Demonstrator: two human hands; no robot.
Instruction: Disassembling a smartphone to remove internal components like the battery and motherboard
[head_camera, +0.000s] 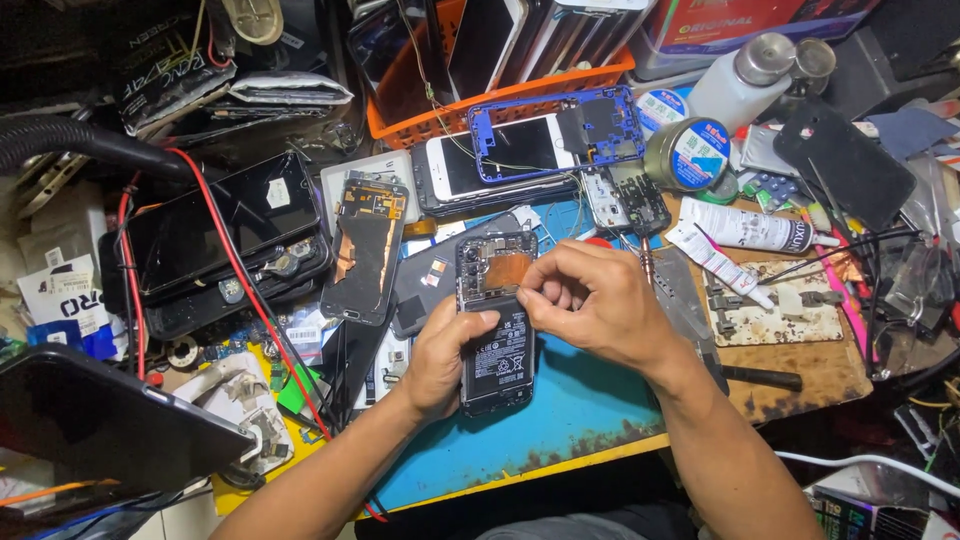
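Note:
An opened phone (497, 335) with its back cover off lies over the blue work mat (560, 420); its black battery and copper-coloured shield show. My left hand (445, 355) grips the phone along its left side, thumb across the battery. My right hand (595, 300) hovers over the phone's upper right part, fingers curled and pinched together at the edge near the copper shield. Whether something small sits between those fingertips cannot be told.
Around lie a bare screen panel (365, 250), a black tablet (225, 225), a white phone with a blue frame (545, 140), an orange basket of phones (480, 75), solder tins (690, 155), glue tubes (745, 230), red wires (245, 270) and a wooden board (800, 360).

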